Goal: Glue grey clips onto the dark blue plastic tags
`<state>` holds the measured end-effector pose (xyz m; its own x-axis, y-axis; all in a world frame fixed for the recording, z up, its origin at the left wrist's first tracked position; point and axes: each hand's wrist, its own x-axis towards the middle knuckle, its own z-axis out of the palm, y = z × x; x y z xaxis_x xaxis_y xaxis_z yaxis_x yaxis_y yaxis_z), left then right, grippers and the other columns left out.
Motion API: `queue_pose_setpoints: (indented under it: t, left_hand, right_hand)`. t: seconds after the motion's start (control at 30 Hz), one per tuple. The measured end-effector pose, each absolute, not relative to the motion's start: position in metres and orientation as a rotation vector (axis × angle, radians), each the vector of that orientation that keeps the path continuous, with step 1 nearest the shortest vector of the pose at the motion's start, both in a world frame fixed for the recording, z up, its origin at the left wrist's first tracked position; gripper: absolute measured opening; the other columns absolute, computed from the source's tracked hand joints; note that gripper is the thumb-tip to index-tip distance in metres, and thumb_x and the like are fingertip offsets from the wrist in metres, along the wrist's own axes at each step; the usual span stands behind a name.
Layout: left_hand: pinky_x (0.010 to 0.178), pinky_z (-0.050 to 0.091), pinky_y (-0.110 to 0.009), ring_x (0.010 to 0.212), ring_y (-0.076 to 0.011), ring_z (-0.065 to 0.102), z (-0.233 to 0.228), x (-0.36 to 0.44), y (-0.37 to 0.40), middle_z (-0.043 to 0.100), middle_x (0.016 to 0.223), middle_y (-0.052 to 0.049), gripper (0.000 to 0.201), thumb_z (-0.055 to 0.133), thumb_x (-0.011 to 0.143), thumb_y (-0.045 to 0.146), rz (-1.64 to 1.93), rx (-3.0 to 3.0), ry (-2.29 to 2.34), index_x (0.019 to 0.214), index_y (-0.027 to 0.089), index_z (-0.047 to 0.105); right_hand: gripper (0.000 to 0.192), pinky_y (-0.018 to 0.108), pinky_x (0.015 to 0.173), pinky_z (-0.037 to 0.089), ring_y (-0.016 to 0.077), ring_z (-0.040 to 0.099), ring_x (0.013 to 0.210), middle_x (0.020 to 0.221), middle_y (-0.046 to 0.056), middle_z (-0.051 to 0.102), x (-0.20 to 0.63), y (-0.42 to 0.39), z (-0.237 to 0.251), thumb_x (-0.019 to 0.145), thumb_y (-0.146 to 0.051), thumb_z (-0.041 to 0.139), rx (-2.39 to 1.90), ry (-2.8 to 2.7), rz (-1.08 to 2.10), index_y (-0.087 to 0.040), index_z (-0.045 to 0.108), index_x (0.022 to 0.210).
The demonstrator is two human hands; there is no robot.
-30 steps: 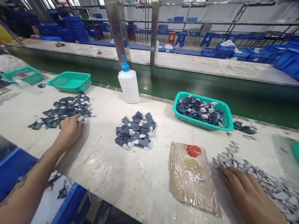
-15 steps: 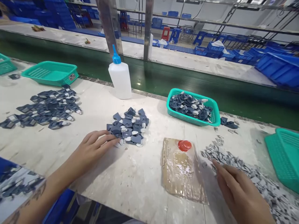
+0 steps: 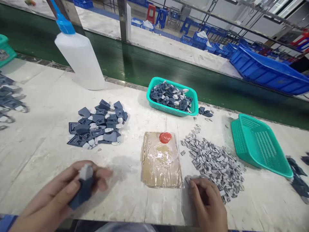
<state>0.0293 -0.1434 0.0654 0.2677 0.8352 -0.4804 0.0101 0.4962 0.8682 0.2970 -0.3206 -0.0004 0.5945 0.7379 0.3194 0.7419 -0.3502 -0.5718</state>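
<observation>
**Dark-blue part clamped in the left grip, right fingers at the grey pile**

Dark-blue plastic with a pale grey cap, the part (image 3: 83,188) sits inside the left hand (image 3: 58,196), low at the near edge of the desk (image 3: 43,151). The thumb lies across its blue body and the fingers wrap behind it, so the grip is closed tight on the part, with the grey end poking up above the fingertips. The hand is blurred, palm turned inward, wrist coming in from the lower left.

Off to the right of that grip, the right hand (image 3: 207,204) rests palm-down on the desk. Its fingers are curled together, tips touching the near edge of the pile of small grey clips (image 3: 213,161); whether a clip is pinched between them cannot be told.

Between the two hands, a little farther out, lies a cardboard pad (image 3: 161,161) under glossy film, with a red cap (image 3: 165,137) at its far end. Beyond the left grip is a loose heap of dark-blue parts (image 3: 98,127), the same kind as the one held. Past the right hand an empty teal basket (image 3: 260,145) lies tilted just beside the clips. Farther still, a second teal basket (image 3: 193,106) holds more blue parts, and a white squeeze bottle (image 3: 80,62) with a blue nozzle stands far to the left.
</observation>
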Motion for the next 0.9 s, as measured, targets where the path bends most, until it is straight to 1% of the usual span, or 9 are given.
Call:
queue_pose_setpoints:
  t: [0.07, 0.13, 0.2, 0.3, 0.43, 0.5, 0.57, 0.7, 0.9]
  left_hand:
    - [0.048, 0.039, -0.022, 0.048, -0.0109, 0.052, 0.068, 0.045, -0.155, 0.066, 0.057, 0.006, 0.030, 0.072, 0.061, 0.053, 0.581, 0.793, 1.090, 0.076, 0.029, 0.064]
    - [0.045, 0.034, -0.022, 0.041, -0.0083, 0.047, 0.068, 0.055, -0.162, 0.062, 0.051, 0.007, 0.026, 0.071, 0.063, 0.052, 0.519, 0.786, 1.014, 0.075, 0.030, 0.063]
    - [0.045, 0.032, -0.022, 0.041, -0.0076, 0.045, 0.064, 0.061, -0.166, 0.060, 0.051, 0.007, 0.023, 0.070, 0.066, 0.048, 0.502, 0.795, 0.998, 0.079, 0.031, 0.063]
    - [0.047, 0.031, -0.022, 0.045, -0.0077, 0.043, 0.058, 0.064, -0.171, 0.057, 0.052, 0.007, 0.021, 0.067, 0.070, 0.046, 0.513, 0.843, 1.004, 0.083, 0.030, 0.062]
    - [0.054, 0.034, -0.022, 0.049, -0.0092, 0.042, 0.054, 0.066, -0.175, 0.055, 0.053, 0.007, 0.020, 0.065, 0.073, 0.047, 0.484, 0.861, 1.007, 0.081, 0.029, 0.064]
    - [0.060, 0.037, -0.022, 0.054, -0.0110, 0.045, 0.054, 0.066, -0.175, 0.058, 0.058, 0.006, 0.021, 0.065, 0.072, 0.046, 0.472, 0.826, 1.038, 0.084, 0.029, 0.065]
    - [0.071, 0.039, -0.023, 0.065, -0.0139, 0.049, 0.055, 0.065, -0.174, 0.063, 0.068, 0.004, 0.027, 0.065, 0.071, 0.047, 0.436, 0.724, 1.068, 0.092, 0.029, 0.066]
    - [0.086, 0.036, -0.030, 0.080, -0.0185, 0.052, 0.052, 0.060, -0.171, 0.067, 0.083, 0.002, 0.042, 0.062, 0.072, 0.051, 0.351, 0.520, 1.028, 0.108, 0.029, 0.064]
    - [0.101, 0.026, -0.033, 0.111, -0.0205, 0.050, 0.046, 0.055, -0.170, 0.070, 0.094, 0.001, 0.038, 0.066, 0.074, 0.040, 0.345, 0.340, 1.014, 0.111, 0.031, 0.063]
  right_hand:
    - [0.016, 0.021, 0.057, 0.048, 0.0131, 0.058, 0.077, 0.091, 0.008, 0.057, 0.301, -0.322, 0.004, 0.082, -0.029, 0.056, -2.136, -1.212, -0.052, -0.018, 0.061, 0.092]
    - [0.019, 0.022, 0.057, 0.048, 0.0130, 0.057, 0.078, 0.093, 0.008, 0.054, 0.302, -0.323, 0.009, 0.080, -0.027, 0.059, -2.118, -1.293, -0.123, -0.018, 0.060, 0.097]
    - [0.019, 0.023, 0.062, 0.049, 0.0132, 0.056, 0.081, 0.092, 0.007, 0.052, 0.301, -0.321, 0.011, 0.078, -0.025, 0.062, -2.077, -1.398, -0.187, -0.018, 0.060, 0.095]
    - [0.011, 0.025, 0.070, 0.050, 0.0127, 0.056, 0.083, 0.092, 0.006, 0.052, 0.300, -0.317, 0.011, 0.080, -0.023, 0.059, -2.045, -1.476, -0.204, -0.018, 0.061, 0.090]
    - [0.008, 0.024, 0.070, 0.050, 0.0114, 0.056, 0.081, 0.088, 0.005, 0.054, 0.302, -0.314, 0.008, 0.082, -0.020, 0.056, -2.047, -1.425, -0.185, -0.018, 0.061, 0.088]
    - [0.009, 0.023, 0.068, 0.049, 0.0114, 0.056, 0.081, 0.088, 0.004, 0.055, 0.303, -0.315, 0.008, 0.082, -0.019, 0.056, -2.049, -1.412, -0.156, -0.018, 0.062, 0.089]
    - [0.012, 0.022, 0.064, 0.049, 0.0120, 0.056, 0.082, 0.090, 0.005, 0.055, 0.304, -0.318, 0.008, 0.082, -0.019, 0.057, -2.061, -1.417, -0.125, -0.019, 0.062, 0.093]
    - [0.016, 0.023, 0.058, 0.046, 0.0131, 0.056, 0.081, 0.092, 0.006, 0.055, 0.307, -0.319, 0.013, 0.079, -0.021, 0.060, -2.064, -1.439, -0.141, -0.018, 0.062, 0.095]
    - [0.011, 0.025, 0.064, 0.047, 0.0133, 0.056, 0.080, 0.088, 0.005, 0.055, 0.311, -0.314, 0.016, 0.079, -0.024, 0.061, -2.044, -1.527, -0.218, -0.017, 0.062, 0.087]
